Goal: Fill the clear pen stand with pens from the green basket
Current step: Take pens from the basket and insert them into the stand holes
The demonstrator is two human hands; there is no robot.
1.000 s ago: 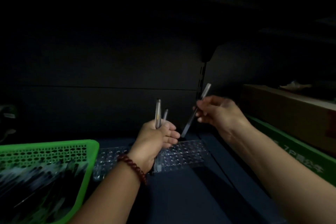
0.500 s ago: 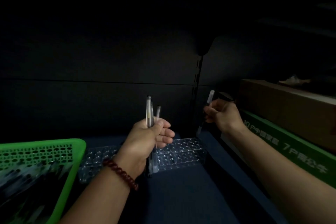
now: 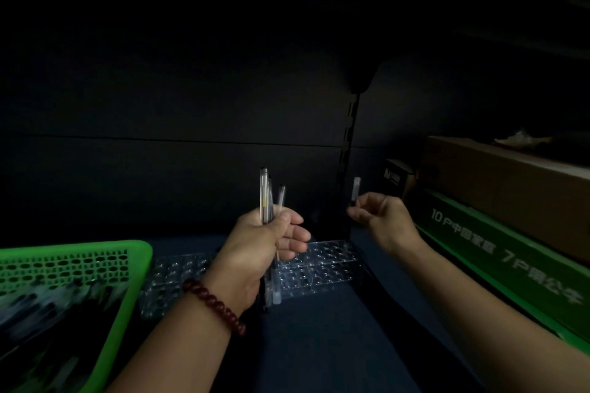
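The clear pen stand (image 3: 322, 268), a low block full of round holes, lies across the dark shelf in front of me. My left hand (image 3: 261, 249), with a red bead bracelet on the wrist, grips a bunch of clear pens (image 3: 264, 198) upright above the stand's middle. My right hand (image 3: 380, 217) pinches a single pen (image 3: 355, 190) upright over the stand's far right end; the pen's lower part is lost in the dark. The green basket (image 3: 76, 265) sits at the lower left, with more pens blurred inside it.
Stacked at the right are a green carton (image 3: 510, 268) with white print and a brown cardboard box (image 3: 498, 182) on top. A small dark box (image 3: 397, 177) stands behind them. A slotted black upright (image 3: 349, 150) rises at the back wall. The scene is very dim.
My right hand has carried its pen from a slant over the stand's middle out to the right end and turned it upright. My left hand has kept its bunch of pens.
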